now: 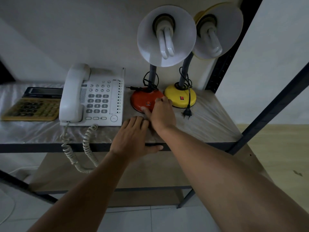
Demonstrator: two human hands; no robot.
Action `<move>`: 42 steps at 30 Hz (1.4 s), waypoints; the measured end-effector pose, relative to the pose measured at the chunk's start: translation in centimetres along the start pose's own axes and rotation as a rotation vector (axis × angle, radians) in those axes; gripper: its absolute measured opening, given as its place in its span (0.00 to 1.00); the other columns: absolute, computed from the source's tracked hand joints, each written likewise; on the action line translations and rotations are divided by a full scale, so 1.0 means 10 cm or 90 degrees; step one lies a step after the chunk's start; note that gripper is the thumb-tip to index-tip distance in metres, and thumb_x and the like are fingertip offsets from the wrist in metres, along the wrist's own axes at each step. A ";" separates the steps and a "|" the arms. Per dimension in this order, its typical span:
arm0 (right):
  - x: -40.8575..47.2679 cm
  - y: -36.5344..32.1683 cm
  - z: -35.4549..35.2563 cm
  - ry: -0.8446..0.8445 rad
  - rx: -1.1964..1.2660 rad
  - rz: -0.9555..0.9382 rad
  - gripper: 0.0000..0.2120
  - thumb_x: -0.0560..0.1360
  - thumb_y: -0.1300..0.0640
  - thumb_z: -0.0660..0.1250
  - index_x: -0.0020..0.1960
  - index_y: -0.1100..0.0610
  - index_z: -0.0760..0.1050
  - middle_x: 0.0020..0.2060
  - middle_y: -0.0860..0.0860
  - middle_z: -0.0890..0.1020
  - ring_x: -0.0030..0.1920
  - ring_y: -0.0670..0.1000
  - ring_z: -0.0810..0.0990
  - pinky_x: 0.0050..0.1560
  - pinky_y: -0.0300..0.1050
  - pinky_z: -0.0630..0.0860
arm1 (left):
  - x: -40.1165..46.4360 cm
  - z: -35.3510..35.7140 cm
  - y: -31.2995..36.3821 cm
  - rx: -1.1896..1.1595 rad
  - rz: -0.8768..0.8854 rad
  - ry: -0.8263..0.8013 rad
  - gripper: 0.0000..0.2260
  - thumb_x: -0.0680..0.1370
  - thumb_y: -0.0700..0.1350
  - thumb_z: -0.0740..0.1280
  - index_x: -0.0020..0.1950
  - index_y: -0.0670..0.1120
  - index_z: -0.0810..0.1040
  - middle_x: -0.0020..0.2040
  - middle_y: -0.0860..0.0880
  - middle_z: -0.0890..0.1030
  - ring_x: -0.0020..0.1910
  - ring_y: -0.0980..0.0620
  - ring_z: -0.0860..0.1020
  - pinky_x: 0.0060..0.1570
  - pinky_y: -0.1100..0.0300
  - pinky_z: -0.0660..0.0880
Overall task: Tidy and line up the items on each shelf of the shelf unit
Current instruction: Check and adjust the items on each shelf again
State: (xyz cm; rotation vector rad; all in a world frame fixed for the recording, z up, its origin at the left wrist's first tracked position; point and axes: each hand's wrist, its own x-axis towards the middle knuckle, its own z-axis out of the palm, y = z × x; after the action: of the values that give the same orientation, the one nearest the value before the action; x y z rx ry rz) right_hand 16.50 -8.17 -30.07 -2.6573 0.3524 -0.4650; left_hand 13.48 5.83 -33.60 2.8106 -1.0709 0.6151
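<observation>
On the shelf board (209, 121) stand, from left to right, a yellowed calculator (33, 108), a white desk phone (93, 97), a desk lamp with a red base (143, 99) and one with a yellow base (179, 97). My right hand (160, 111) grips the front right rim of the red base, thumb on its front edge. My left hand (133, 136) lies flat on the shelf's front edge, just in front of the red base, fingers straight. Both white lamp shades (165, 36) face me.
The phone's coiled cord (78, 153) hangs over the shelf's front edge. The yellow lamp's black plug (187, 113) lies on the board to the right of my right hand. A dark flat device (42, 92) sits behind the calculator. A lower shelf (133, 173) lies underneath.
</observation>
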 end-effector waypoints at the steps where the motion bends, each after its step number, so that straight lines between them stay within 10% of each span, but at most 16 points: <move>1: 0.02 -0.01 0.01 0.002 0.002 0.002 0.28 0.78 0.39 0.68 0.65 0.60 0.74 0.66 0.56 0.72 0.69 0.56 0.67 0.64 0.49 0.71 | 0.00 0.01 0.00 -0.014 -0.007 -0.009 0.39 0.71 0.79 0.53 0.60 0.46 0.73 0.57 0.48 0.75 0.56 0.48 0.73 0.59 0.53 0.71; 33: 0.15 -0.06 0.01 -0.070 -0.022 -0.002 0.23 0.79 0.51 0.69 0.70 0.59 0.70 0.69 0.56 0.72 0.69 0.59 0.69 0.65 0.52 0.71 | -0.02 -0.04 0.01 -0.109 -0.030 -0.044 0.38 0.69 0.77 0.58 0.64 0.49 0.69 0.63 0.49 0.73 0.63 0.49 0.72 0.64 0.54 0.71; 42: -0.48 -0.11 -0.30 -0.131 -0.031 -0.002 0.20 0.80 0.50 0.66 0.70 0.56 0.71 0.65 0.56 0.74 0.66 0.58 0.74 0.62 0.54 0.75 | -0.30 -0.40 0.05 -0.137 -0.064 -0.098 0.26 0.77 0.59 0.64 0.71 0.49 0.68 0.64 0.49 0.74 0.65 0.48 0.72 0.64 0.53 0.69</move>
State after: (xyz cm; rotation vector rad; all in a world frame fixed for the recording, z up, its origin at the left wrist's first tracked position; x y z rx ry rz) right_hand 11.17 -6.80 -28.34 -2.7219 0.3009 -0.1832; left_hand 9.78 8.14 -31.16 2.7362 -0.9463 0.2593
